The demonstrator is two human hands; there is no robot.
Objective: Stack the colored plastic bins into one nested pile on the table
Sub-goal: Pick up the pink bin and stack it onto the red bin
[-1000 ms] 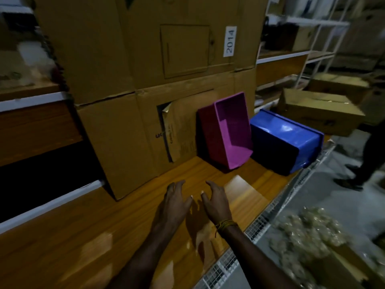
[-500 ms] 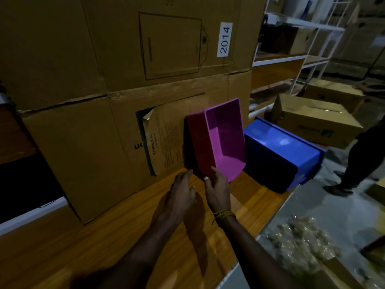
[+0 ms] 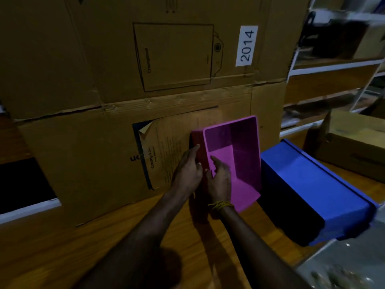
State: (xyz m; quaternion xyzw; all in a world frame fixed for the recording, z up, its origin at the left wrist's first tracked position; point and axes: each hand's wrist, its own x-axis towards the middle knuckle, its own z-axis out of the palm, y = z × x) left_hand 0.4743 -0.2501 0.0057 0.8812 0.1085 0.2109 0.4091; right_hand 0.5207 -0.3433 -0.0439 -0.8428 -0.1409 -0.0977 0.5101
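Observation:
A magenta bin (image 3: 239, 155) stands tipped on its side on the wooden table (image 3: 100, 240), leaning against a cardboard wall with its opening facing me. My left hand (image 3: 187, 170) lies with straight fingers flat on the bin's dark outer left wall. My right hand (image 3: 219, 180) grips the same wall's rim, with its index finger inside the bin. A blue bin (image 3: 316, 188) lies upside down just right of the magenta one, near the table's right edge.
Large stacked cardboard boxes (image 3: 104, 80) close off the back of the table, one labelled 2014. Another cardboard box (image 3: 354, 147) sits behind the blue bin. Metal shelves (image 3: 333, 65) stand at the upper right. The floor drops away at the lower right.
Both hands have moved forward from above the bare table to the magenta bin's left wall and taken hold of it. The view has moved closer to the bins.

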